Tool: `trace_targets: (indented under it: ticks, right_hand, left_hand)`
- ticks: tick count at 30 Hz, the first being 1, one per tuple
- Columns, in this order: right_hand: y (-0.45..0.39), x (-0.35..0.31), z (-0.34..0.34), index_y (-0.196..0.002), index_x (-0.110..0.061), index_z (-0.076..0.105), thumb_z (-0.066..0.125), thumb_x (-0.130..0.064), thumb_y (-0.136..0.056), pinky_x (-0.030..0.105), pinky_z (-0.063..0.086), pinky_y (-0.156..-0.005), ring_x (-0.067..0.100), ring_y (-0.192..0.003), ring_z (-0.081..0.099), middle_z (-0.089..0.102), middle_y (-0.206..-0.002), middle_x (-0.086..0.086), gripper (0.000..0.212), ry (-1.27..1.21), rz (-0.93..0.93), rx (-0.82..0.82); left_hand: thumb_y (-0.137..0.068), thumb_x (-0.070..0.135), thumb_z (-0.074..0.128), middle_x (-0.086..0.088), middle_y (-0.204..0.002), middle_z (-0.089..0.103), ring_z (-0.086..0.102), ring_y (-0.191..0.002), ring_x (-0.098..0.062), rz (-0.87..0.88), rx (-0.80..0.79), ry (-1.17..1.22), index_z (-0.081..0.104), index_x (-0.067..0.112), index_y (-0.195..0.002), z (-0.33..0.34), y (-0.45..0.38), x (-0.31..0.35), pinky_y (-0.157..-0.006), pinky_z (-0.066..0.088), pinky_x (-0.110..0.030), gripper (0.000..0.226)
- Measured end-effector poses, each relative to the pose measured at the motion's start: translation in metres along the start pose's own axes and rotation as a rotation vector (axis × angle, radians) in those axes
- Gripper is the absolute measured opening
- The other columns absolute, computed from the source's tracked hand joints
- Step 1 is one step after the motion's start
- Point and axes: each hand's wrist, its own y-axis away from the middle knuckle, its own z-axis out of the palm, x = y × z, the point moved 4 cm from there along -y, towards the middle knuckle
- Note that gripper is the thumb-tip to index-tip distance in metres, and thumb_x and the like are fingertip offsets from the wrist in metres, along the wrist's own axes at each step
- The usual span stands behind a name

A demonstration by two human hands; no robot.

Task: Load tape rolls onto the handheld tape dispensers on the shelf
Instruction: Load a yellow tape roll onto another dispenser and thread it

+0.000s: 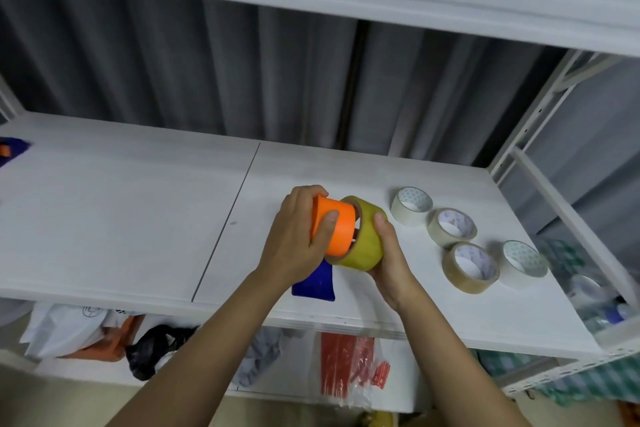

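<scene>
Above the white shelf (121,218), my left hand (298,239) grips the orange spool (337,227) of a handheld tape dispenser, whose blue body (315,281) hangs below it. My right hand (388,250) holds a yellowish tape roll (367,243) from the right side. The roll's core sits against the orange spool's end. Several more tape rolls lie flat on the shelf to the right: a white one (412,206), a beige one (452,227), a brown one (471,267) and another white one (524,263).
Another blue and orange dispenser (10,149) shows at the far left edge of the shelf. The rack's white upright (540,114) stands at the right. Bags and red packets (346,367) lie on the lower shelf. A grey curtain hangs behind.
</scene>
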Motion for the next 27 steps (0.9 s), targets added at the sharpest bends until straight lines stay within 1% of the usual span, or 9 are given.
trace_targets:
  ticks: [5, 9, 11, 13, 16, 19, 21, 24, 27]
  right_hand:
    - [-0.004, -0.003, 0.002, -0.13, -0.031, 0.053, 0.049, -0.067, -0.075, 0.038, 0.057, -0.08, 0.022, -0.109, 0.064, 0.061, -0.127, 0.005, 0.066, 0.069, 0.019, 0.032]
    - [-0.007, 0.002, 0.003, -0.131, -0.029, 0.052, 0.054, -0.069, -0.073, 0.049, 0.055, -0.088, 0.025, -0.111, 0.062, 0.059, -0.128, 0.006, 0.07, 0.072, 0.023, 0.059]
    - [-0.008, 0.004, 0.003, -0.13, -0.031, 0.052, 0.056, -0.072, -0.069, 0.051, 0.054, -0.088, 0.025, -0.111, 0.063, 0.059, -0.128, 0.005, 0.074, 0.086, 0.022, 0.066]
    - [-0.009, 0.006, 0.001, -0.129, -0.031, 0.052, 0.056, -0.073, -0.068, 0.05, 0.054, -0.089, 0.023, -0.108, 0.064, 0.06, -0.126, 0.004, 0.075, 0.101, 0.032, 0.09]
    - [-0.011, 0.008, 0.0, -0.125, -0.031, 0.053, 0.053, -0.068, -0.073, 0.045, 0.056, -0.087, 0.019, -0.104, 0.066, 0.062, -0.122, 0.003, 0.064, 0.123, 0.032, 0.112]
    - [-0.01, 0.004, 0.002, -0.114, -0.037, 0.056, 0.053, -0.062, -0.074, 0.026, 0.057, -0.071, 0.01, -0.093, 0.068, 0.063, -0.114, -0.003, 0.047, 0.18, -0.005, 0.13]
    - [-0.008, 0.002, 0.004, -0.115, -0.036, 0.053, 0.055, -0.059, -0.075, 0.019, 0.053, -0.066, 0.01, -0.092, 0.067, 0.062, -0.113, -0.002, 0.047, 0.211, -0.03, 0.137]
    - [-0.007, 0.001, 0.006, -0.12, -0.031, 0.049, 0.057, -0.056, -0.074, 0.021, 0.054, -0.068, 0.014, -0.098, 0.064, 0.059, -0.115, 0.0, 0.053, 0.248, -0.067, 0.157]
    - [-0.005, 0.001, 0.005, -0.12, -0.034, 0.048, 0.06, -0.055, -0.073, 0.033, 0.057, -0.079, 0.018, -0.104, 0.061, 0.058, -0.116, 0.002, 0.053, 0.294, -0.104, 0.182]
  left_hand:
    - [-0.083, 0.046, 0.039, -0.004, -0.122, 0.05, 0.05, -0.1, -0.014, 0.006, -0.008, -0.053, 0.047, 0.013, -0.123, -0.001, -0.004, -0.002, -0.08, 0.042, -0.027, 0.053]
    - [-0.084, 0.045, 0.039, -0.002, -0.121, 0.05, 0.049, -0.099, -0.013, 0.001, -0.019, -0.063, 0.046, 0.014, -0.123, 0.0, -0.004, -0.007, -0.079, 0.042, -0.027, 0.051]
    - [-0.084, 0.046, 0.038, -0.002, -0.121, 0.049, 0.049, -0.099, -0.013, -0.005, -0.026, -0.068, 0.046, 0.015, -0.123, 0.001, -0.004, -0.01, -0.079, 0.043, -0.028, 0.05]
    - [-0.085, 0.046, 0.037, -0.001, -0.12, 0.049, 0.049, -0.099, -0.012, -0.016, -0.035, -0.077, 0.045, 0.016, -0.123, 0.003, -0.004, -0.014, -0.078, 0.043, -0.027, 0.05]
    - [-0.085, 0.046, 0.036, 0.0, -0.119, 0.05, 0.05, -0.097, -0.012, -0.013, -0.037, -0.079, 0.046, 0.016, -0.122, 0.004, -0.005, -0.017, -0.077, 0.042, -0.026, 0.048]
    - [-0.086, 0.046, 0.035, 0.0, -0.116, 0.052, 0.051, -0.094, -0.013, -0.004, -0.043, -0.101, 0.047, 0.016, -0.122, 0.004, -0.006, -0.021, -0.076, 0.042, -0.026, 0.048]
    - [-0.087, 0.047, 0.032, 0.0, -0.113, 0.053, 0.053, -0.092, -0.014, -0.021, -0.046, -0.099, 0.047, 0.016, -0.121, 0.005, -0.007, -0.023, -0.074, 0.042, -0.026, 0.048]
    - [-0.087, 0.049, 0.029, 0.004, -0.109, 0.051, 0.055, -0.091, -0.014, -0.052, -0.049, -0.087, 0.046, 0.019, -0.12, 0.007, -0.006, -0.025, -0.072, 0.044, -0.024, 0.049]
    - [-0.086, 0.052, 0.025, 0.005, -0.109, 0.051, 0.056, -0.091, -0.013, -0.094, -0.069, -0.072, 0.044, 0.021, -0.12, 0.01, -0.006, -0.027, -0.071, 0.047, -0.023, 0.049]
